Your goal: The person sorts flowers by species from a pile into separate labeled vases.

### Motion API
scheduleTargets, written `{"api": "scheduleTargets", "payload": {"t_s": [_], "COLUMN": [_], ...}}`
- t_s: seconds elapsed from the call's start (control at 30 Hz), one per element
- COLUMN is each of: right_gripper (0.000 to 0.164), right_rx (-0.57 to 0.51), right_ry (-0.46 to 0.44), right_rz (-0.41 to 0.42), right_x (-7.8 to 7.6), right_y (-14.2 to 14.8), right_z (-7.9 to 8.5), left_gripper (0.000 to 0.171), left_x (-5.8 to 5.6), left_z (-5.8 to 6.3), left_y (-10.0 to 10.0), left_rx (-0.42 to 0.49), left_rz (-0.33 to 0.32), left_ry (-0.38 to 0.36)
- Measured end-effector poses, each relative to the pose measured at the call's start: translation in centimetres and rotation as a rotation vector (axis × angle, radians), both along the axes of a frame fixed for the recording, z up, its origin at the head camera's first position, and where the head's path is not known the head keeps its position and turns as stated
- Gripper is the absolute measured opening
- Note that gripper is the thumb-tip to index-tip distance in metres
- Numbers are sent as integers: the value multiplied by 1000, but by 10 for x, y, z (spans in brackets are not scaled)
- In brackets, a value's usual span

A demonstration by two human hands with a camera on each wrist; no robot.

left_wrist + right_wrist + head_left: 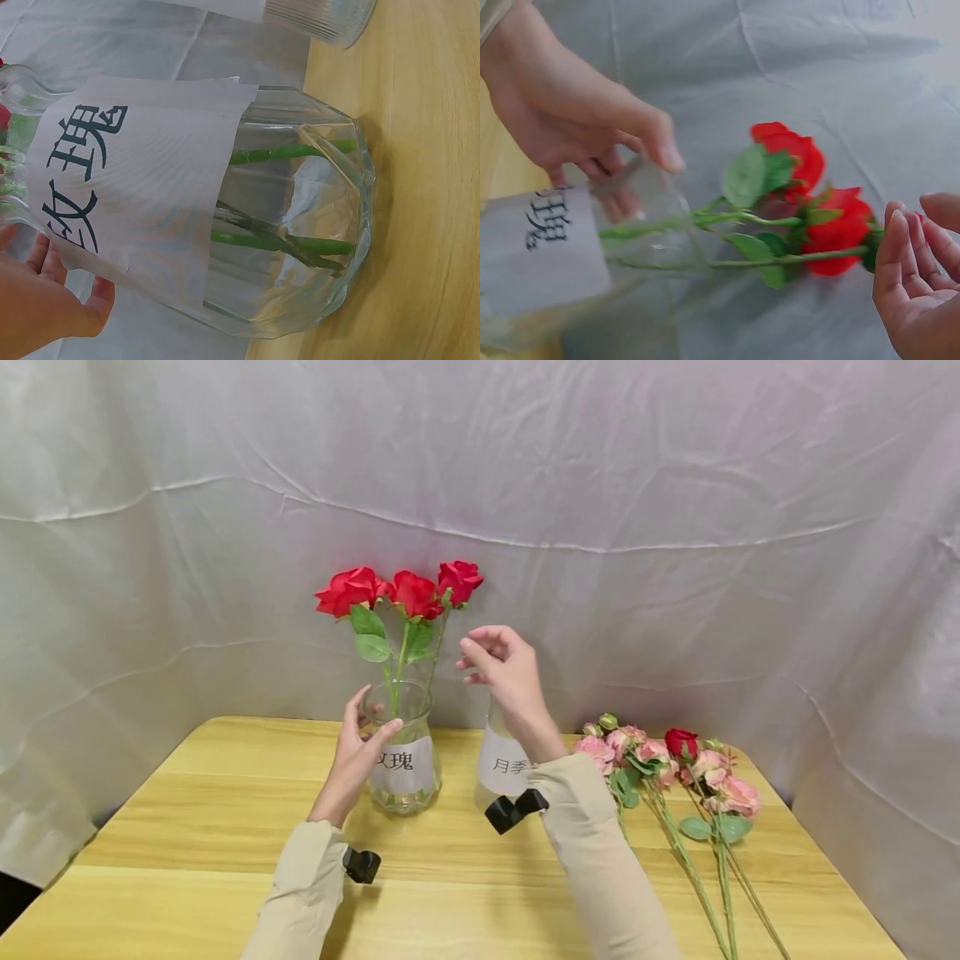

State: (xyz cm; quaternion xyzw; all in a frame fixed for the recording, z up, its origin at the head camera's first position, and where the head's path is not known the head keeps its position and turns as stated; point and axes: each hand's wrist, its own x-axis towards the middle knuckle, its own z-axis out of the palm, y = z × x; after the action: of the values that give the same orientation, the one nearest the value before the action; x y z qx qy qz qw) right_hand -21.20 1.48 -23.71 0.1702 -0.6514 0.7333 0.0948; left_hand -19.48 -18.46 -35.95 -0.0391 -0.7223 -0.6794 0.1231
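Observation:
Three red roses (417,597) stand in a clear glass vase (405,798) with a white paper label (142,165). My left hand (354,767) holds the vase's neck, thumb at the front of the rim. Through the glass in the left wrist view, green stems (289,154) reach down to the base. To the right of the rightmost rose (459,580), my right hand (512,675) is raised with loosely bent fingers and nothing between them. In the right wrist view this hand (922,277) overlaps that rose's head and hides most of it.
A second labelled glass vase (491,752) stands behind my right wrist, partly hidden. At the right of the wooden table (187,827) lie several pink flowers (596,752) and one red rose (681,742), stems toward me. A grey cloth (600,485) hangs behind.

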Motion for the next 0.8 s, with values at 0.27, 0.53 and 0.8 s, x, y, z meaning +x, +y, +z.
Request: {"api": "scheduleTargets", "payload": {"t_s": [0.27,0.53,0.8], "right_gripper": [16,15,14], "right_rx": [47,27,96], "right_ry": [53,49,29], "right_rz": [1,-63,-82], "right_x": [15,27,29], "right_y": [36,92,160], "right_z": [13,2,-17], "left_gripper": [77,80,79], "left_x": [2,4,1], "left_z": [3,1,3], "left_y": [-2,-2,-5], "left_rx": [-1,-26,-68], "left_rz": [-7,-16,-4], "left_ry": [7,-7,-2]}}
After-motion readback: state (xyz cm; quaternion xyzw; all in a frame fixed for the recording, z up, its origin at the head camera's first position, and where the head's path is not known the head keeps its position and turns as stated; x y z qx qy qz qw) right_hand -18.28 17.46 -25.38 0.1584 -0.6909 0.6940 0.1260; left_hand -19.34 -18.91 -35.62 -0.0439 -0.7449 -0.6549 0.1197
